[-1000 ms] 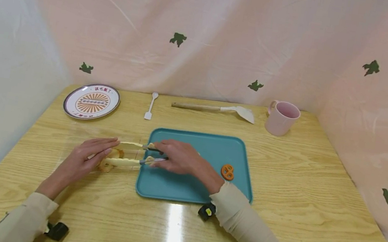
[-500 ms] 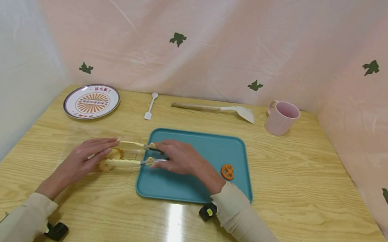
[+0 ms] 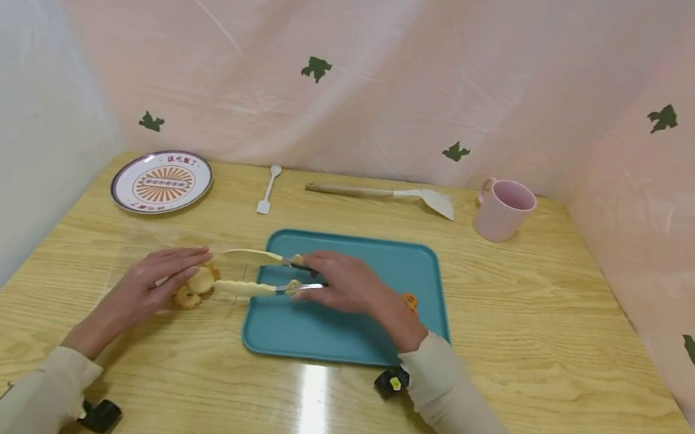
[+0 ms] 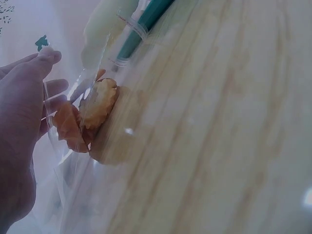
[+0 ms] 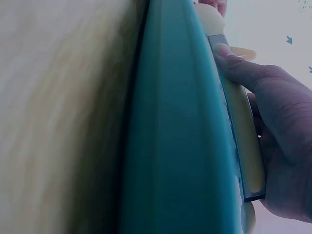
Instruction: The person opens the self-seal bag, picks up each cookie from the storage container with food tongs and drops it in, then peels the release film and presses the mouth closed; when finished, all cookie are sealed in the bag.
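My left hand holds the edge of a clear plastic bag, thumb and fingers spread along its side. Inside the bag, close to those fingers, lie several golden-brown cookies. In the head view my right hand grips pale-tipped tongs by their metal arms, over the left half of a teal tray. The tongs' arms stand apart, their tips pointing left at the cookies, with nothing between them. An orange-brown pretzel on the tray is partly covered by my right wrist.
Along the back of the table stand a patterned plate, a small white spatula-spoon, a wooden-handled turner and a pink mug. Pink and white cloth hangs behind and at both sides.
My right hand has drawn the tongs to the right, so their tips have come away from the cookies. My right wrist now covers part of the pretzel. My left hand has stayed put.
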